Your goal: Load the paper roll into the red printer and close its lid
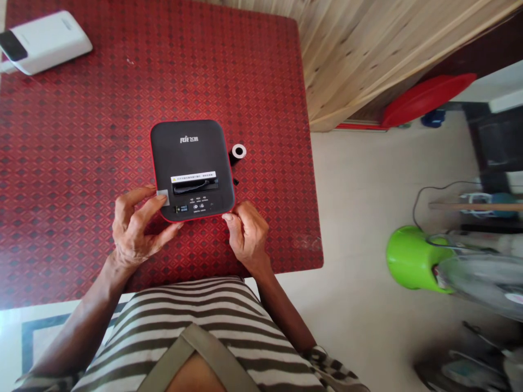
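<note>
A black receipt printer (192, 152) with red sides lies on the red patterned table, its white logo at the far end. Across its dark paper slot sits a white warning label (193, 177). Below that are small buttons and a little display (182, 209). My left hand (137, 226) grips the printer's near left corner, index finger on a small greyish tab (162, 197), thumb along the front edge. At the near right corner, my right hand (248, 231) is closed with thumb and curled fingers against the edge. The undersides of both grips are hidden.
A paper roll (238, 152) stands just right of the printer, beside a tiny black piece (236, 182). A white power bank (49, 42) lies at the table's far left. On the floor to the right are a green stool (412, 258) and a fan (482, 280).
</note>
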Available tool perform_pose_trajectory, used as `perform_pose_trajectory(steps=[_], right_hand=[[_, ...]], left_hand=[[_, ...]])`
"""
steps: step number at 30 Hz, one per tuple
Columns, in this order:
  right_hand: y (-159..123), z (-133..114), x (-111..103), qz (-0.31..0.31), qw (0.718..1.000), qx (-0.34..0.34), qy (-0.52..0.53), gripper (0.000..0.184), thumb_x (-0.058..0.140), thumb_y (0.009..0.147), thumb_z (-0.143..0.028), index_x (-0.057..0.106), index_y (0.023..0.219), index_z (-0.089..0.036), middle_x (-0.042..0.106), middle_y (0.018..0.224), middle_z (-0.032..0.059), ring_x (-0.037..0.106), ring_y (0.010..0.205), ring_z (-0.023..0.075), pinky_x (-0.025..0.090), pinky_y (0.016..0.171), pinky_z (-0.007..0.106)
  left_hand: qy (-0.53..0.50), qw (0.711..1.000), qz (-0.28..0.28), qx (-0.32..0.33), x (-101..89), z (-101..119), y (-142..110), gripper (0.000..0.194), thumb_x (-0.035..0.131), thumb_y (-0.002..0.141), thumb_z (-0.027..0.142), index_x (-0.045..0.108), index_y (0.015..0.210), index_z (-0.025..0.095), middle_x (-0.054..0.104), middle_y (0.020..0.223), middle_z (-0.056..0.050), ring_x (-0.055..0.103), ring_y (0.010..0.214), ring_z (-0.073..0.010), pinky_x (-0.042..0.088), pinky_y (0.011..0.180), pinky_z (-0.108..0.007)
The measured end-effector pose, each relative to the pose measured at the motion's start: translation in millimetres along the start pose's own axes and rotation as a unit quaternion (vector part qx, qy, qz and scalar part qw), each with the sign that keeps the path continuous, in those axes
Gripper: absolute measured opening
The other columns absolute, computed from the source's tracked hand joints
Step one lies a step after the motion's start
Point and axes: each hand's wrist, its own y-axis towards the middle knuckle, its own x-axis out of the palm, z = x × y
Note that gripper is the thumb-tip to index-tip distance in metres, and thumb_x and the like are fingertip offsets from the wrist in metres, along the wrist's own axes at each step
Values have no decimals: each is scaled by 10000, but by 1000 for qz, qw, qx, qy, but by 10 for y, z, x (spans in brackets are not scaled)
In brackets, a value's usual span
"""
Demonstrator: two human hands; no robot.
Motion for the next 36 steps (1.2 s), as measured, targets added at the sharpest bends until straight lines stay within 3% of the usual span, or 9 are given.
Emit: perform_pose_trajectory(steps=[10, 15, 19, 23, 27, 30, 32, 34, 36], right_hand=[[17, -1, -1, -1, 1000, -2, 5, 447, 573, 1362, -364, 594, 920, -303, 674, 799, -21, 596, 711, 196, 487, 720, 355], [25, 15, -37, -10, 1000, 2, 14, 430, 628, 1328, -365, 670, 906, -292, 669, 771, -18, 574, 683, 204, 480, 707, 368], [63, 22, -66, -9, 1000, -3, 6, 486, 583, 1352, -426, 776, 933, -273, 751, 777, 2, 685, 682, 205, 554, 707, 371], [209, 19, -125, 27, 999, -44, 8, 530, 540, 1380, -398, 745, 906, -279, 774, 759, -9, 717, 662, 185, 563, 676, 362], [558, -19, -232, 49, 997, -56, -23, 375, 691, 1344, -392, 804, 1000, -291, 799, 824, -14, 724, 714, 198, 620, 736, 391], [929, -47, -197, -16, 995, -83, -46, 186, 741, 1318, -310, 887, 1203, -302, 888, 1059, 30, 825, 969, 251, 722, 960, 462], [1174, -51, -72, -96, 986, -117, -65, 200, 728, 1304, -199, 898, 1295, -303, 910, 1213, 47, 849, 1167, 271, 728, 1118, 489], [1384, -65, 101, -172, 972, -132, -93, 240, 728, 1276, -110, 896, 1286, -280, 907, 1252, 56, 845, 1234, 279, 716, 1171, 479], [1547, -129, 260, -231, 957, -118, -127, 225, 742, 1252, -69, 891, 1228, -236, 908, 1213, 86, 850, 1185, 291, 715, 1119, 457]], left_hand=[[-59, 998, 35, 6, 72, 23, 103, 656, 1013, 1134, 632, 715, 1658, 373, 817, 1420, -107, 863, 1189, -299, 804, 915, -519], [-89, 996, 29, -13, 77, 7, 128, 651, 1049, 1105, 620, 731, 1616, 373, 831, 1378, -82, 865, 1168, -289, 795, 911, -511], [-81, 996, 5, -23, 67, -34, 92, 603, 1041, 1097, 633, 733, 1547, 376, 852, 1382, -70, 881, 1177, -312, 806, 962, -568], [-78, 997, 10, -29, 101, -50, 51, 568, 1020, 1099, 668, 761, 1504, 365, 854, 1345, -72, 863, 1150, -300, 790, 972, -552], [-57, 997, 43, -21, 159, -26, 13, 589, 997, 1110, 664, 764, 1560, 364, 859, 1337, -78, 863, 1158, -301, 785, 976, -505], [-49, 998, 48, -2, 163, -12, -13, 595, 973, 1141, 608, 745, 1637, 373, 856, 1384, -103, 874, 1199, -319, 799, 988, -511], [-44, 998, 40, -12, 151, -8, -30, 590, 975, 1135, 615, 753, 1624, 372, 843, 1401, -119, 875, 1226, -336, 811, 1014, -543], [-46, 998, 30, -31, 147, -5, -40, 614, 1006, 1106, 621, 760, 1616, 383, 822, 1459, -137, 869, 1273, -358, 818, 1062, -593], [-61, 997, 24, -40, 166, -1, -32, 723, 1045, 1076, 623, 737, 1690, 401, 784, 1580, -163, 851, 1354, -383, 811, 1130, -638]])
